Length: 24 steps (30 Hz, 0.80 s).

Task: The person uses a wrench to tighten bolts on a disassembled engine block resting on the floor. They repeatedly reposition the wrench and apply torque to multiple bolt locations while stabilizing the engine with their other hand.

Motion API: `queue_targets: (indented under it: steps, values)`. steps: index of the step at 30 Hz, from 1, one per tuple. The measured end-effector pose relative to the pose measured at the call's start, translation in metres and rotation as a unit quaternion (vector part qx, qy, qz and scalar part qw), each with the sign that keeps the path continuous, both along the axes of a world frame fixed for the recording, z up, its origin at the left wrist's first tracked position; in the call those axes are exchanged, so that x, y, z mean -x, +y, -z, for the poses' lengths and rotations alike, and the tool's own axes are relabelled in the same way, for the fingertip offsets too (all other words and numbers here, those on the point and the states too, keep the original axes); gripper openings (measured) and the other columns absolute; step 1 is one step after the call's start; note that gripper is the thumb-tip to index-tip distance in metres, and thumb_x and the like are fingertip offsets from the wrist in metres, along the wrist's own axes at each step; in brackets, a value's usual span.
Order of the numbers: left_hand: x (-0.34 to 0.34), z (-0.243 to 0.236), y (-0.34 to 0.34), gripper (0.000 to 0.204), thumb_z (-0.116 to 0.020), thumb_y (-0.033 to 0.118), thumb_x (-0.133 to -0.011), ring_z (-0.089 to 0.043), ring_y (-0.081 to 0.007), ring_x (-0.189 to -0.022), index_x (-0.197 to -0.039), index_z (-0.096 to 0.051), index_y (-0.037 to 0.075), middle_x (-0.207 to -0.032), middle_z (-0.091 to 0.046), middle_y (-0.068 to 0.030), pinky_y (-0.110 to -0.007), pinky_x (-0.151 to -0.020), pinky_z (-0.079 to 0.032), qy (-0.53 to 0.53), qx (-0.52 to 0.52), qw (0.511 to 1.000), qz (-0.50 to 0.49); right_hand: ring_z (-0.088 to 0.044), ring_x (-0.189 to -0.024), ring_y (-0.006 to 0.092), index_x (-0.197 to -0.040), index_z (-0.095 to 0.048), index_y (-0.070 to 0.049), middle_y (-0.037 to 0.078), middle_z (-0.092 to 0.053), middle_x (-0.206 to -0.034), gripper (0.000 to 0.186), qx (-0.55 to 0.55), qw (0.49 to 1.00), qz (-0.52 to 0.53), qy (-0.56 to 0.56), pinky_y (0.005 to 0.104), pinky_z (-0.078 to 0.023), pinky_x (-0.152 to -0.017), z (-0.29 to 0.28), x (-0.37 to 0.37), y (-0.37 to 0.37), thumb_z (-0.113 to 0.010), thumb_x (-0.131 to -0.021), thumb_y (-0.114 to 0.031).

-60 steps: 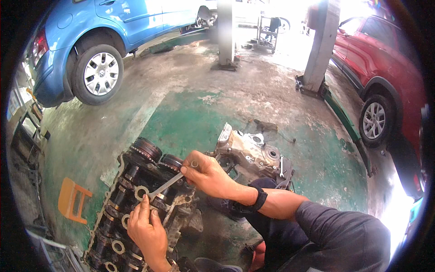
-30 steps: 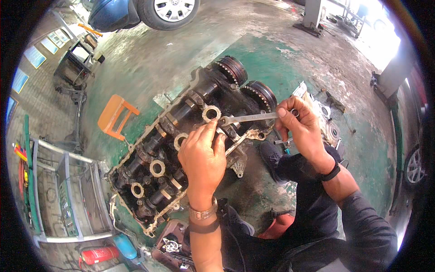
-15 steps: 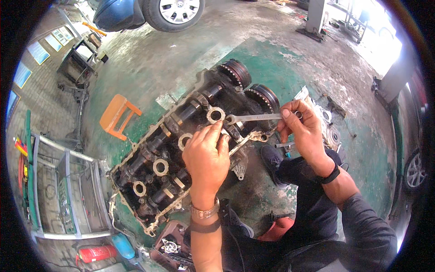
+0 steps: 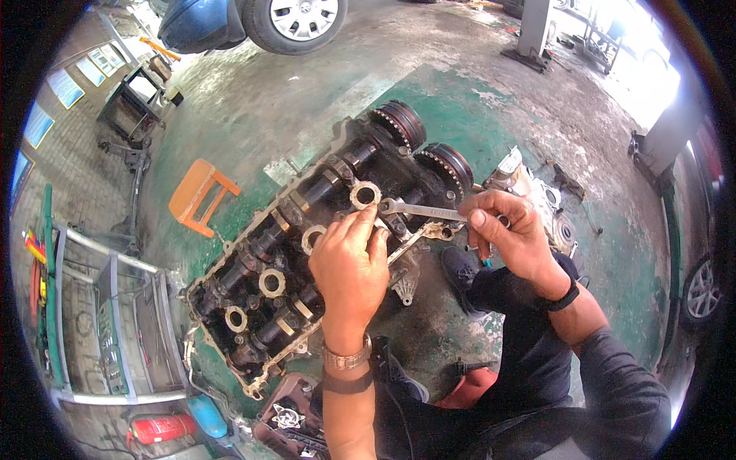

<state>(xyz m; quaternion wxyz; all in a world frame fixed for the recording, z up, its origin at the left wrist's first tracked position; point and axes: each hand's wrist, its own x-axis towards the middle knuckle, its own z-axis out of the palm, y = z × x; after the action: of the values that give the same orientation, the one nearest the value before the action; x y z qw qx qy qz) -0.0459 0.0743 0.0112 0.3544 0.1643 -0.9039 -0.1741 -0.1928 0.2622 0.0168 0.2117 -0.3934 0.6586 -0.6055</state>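
Both hands bent over cylinder head (image 4: 307, 261); right hand (image 4: 510, 230) grips wrench (image 4: 422, 209).

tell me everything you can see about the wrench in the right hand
The wrench is a slim, bare silver metal bar, lying nearly level across the dark, oily cylinder head. Its ring end sits down on the head just right of a pale round collar, apparently on a fastener that is hidden. The right hand grips the other end, thumb pressed on top of the shaft. The left hand rests on the head beside the ring end, fingertips close to it; contact cannot be told.
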Motion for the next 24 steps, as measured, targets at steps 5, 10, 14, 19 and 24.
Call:
queue_targets:
  steps: [5, 10, 14, 19, 24]
  values:
    - [0.0002, 0.0003, -0.0005, 0.031, -0.071, 0.01, -0.082, -0.065, -0.0319, -0.089, -0.111, -0.071, 0.001, -0.099, -0.07, -0.0133, -0.041, -0.08, -0.051, -0.008, 0.01, 1.0, -0.008, -0.068, -0.067, 0.0294, -0.106, -0.069, -0.002, 0.016, -0.069, -0.08, 0.03, -0.029, 0.971, -0.052, 0.23, 0.0356, -0.053, -0.061, -0.0063, -0.0001, 0.0041, -0.073, -0.09, -0.027]
    - [-0.0002, -0.0002, -0.0005, 0.031, -0.072, 0.01, -0.081, -0.064, -0.0318, -0.088, -0.111, -0.071, 0.001, -0.097, -0.07, -0.0132, -0.041, -0.079, -0.051, -0.007, 0.002, 1.0, -0.005, -0.069, -0.069, 0.0324, -0.1, -0.071, -0.003, 0.017, -0.069, -0.079, 0.02, 0.011, 0.961, -0.03, 0.275, 0.037, -0.053, -0.062, -0.0037, -0.002, 0.0025, -0.075, -0.087, -0.017]
    - [-0.0003, -0.0002, 0.0002, 0.031, -0.071, 0.01, -0.082, -0.064, -0.0311, -0.088, -0.112, -0.071, 0.002, -0.097, -0.07, -0.0128, -0.04, -0.079, -0.051, -0.008, 0.006, 1.0, -0.007, -0.069, -0.068, 0.0319, -0.098, -0.071, -0.002, 0.016, -0.069, -0.078, 0.015, -0.009, 0.967, -0.017, 0.253, 0.037, -0.053, -0.061, -0.0019, -0.0036, 0.002, -0.073, -0.087, -0.012]
    - [0.0006, -0.0019, 0.0006, 0.032, -0.071, 0.009, -0.082, -0.065, -0.03, -0.088, -0.114, -0.071, 0.003, -0.099, -0.07, -0.0118, -0.04, -0.079, -0.051, -0.011, 0.012, 1.0, -0.002, -0.069, -0.067, 0.0304, -0.098, -0.071, -0.002, 0.017, -0.069, -0.077, 0.013, 0.002, 0.964, -0.013, 0.266, 0.037, -0.053, -0.06, -0.0005, -0.006, -0.0006, -0.072, -0.087, -0.01]
    - [-0.0013, 0.002, -0.0002, 0.03, -0.069, 0.01, -0.084, -0.065, -0.0297, -0.089, -0.113, -0.072, 0.003, -0.101, -0.071, -0.011, -0.04, -0.081, -0.051, -0.009, 0.011, 1.0, -0.002, -0.07, -0.067, 0.029, -0.096, -0.07, -0.002, 0.017, -0.069, -0.078, 0.012, -0.01, 0.964, -0.012, 0.264, 0.037, -0.054, -0.06, 0.0008, -0.0052, -0.0002, -0.071, -0.087, -0.01]
